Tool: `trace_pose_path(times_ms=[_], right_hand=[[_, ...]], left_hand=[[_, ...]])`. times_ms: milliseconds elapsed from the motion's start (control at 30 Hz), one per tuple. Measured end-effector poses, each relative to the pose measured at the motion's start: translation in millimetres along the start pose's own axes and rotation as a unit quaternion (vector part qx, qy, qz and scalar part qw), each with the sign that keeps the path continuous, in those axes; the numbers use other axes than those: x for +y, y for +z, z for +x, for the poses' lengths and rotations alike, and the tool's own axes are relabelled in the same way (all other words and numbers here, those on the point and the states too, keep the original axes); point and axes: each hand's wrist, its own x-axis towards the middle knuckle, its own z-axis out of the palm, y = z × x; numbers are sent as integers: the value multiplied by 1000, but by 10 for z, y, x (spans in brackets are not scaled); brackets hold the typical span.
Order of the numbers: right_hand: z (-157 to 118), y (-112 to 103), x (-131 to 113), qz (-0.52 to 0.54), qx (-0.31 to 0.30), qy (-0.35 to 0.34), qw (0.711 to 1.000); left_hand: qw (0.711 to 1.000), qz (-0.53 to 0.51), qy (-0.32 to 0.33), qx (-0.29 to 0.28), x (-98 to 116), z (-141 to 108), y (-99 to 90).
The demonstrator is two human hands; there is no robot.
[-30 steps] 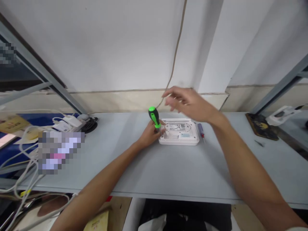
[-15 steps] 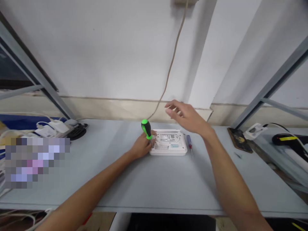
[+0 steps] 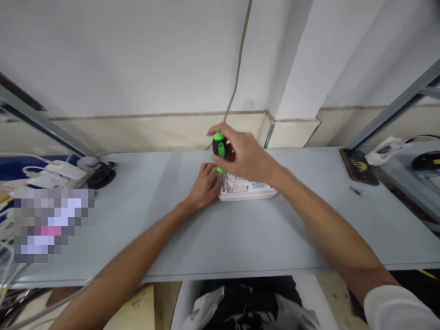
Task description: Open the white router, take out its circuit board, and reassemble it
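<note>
A white router (image 3: 249,197), seemingly bottom side up with its vent grid and label showing, lies on the table. My right hand (image 3: 249,158) is closed round the green and black handle of a screwdriver (image 3: 219,149), thumb in front and fingers behind. The screwdriver stands nearly upright, its shaft going down to the router's left front corner; the tip is too small to make out. My left hand (image 3: 205,187) grips the router's left edge, with its thumb beside the shaft. My right hand and wrist hide the router's far right part.
On the grey table (image 3: 178,243), white adapters (image 3: 65,172) and cables crowd the left end, near a blurred-out patch (image 3: 51,224). A dark plaque-like board (image 3: 359,166) and a small dark piece (image 3: 356,190) lie at the right. Metal frame posts stand at both sides.
My right hand has come down and left from the air and closed round the screwdriver's handle. My left hand stays at the router's left side. The view has tilted and shifted slightly.
</note>
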Motion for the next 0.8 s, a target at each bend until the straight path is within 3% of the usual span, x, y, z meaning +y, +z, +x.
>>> trace_pose_path(times_ms=[200, 467, 800], right_hand=[[-76, -251, 18, -14, 35, 78, 996], [-80, -364, 93, 9, 110, 76, 991], [-99, -438, 189, 39, 156, 79, 984]], left_hand=[[995, -94, 27, 32, 136, 13, -75], [992, -57, 98, 51, 329, 8, -18], [990, -57, 94, 92, 354, 11, 41]])
